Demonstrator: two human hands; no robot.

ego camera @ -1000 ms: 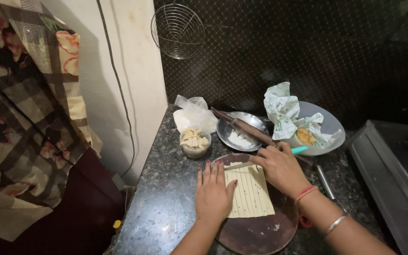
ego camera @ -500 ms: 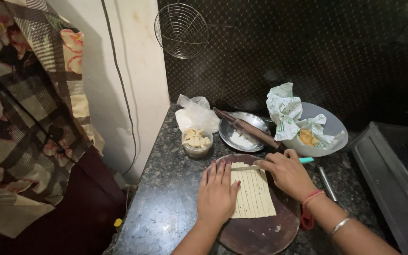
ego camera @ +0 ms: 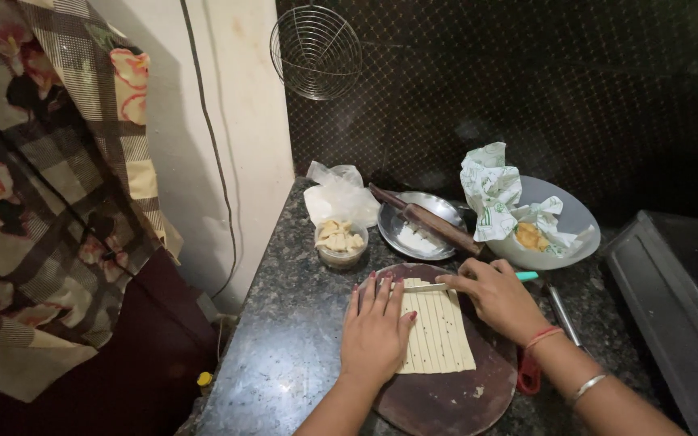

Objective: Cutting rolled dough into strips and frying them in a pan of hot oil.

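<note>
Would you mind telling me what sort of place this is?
Most likely a home kitchen: a dark stone counter holds a round rolling board with cut dough strips, a rolling pin, and a wire strainer hangs on the wall.

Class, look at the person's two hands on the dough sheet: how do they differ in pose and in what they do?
The left hand lies flat, fingers spread, pressing the dough sheet; the right hand is curled around a knife. The left wrist looks bare; the right wears a red thread and a bangle. Both rest over the round board.

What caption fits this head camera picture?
Left hand steadies pale dough sheet on round wooden board; right hand cuts strips.
</note>
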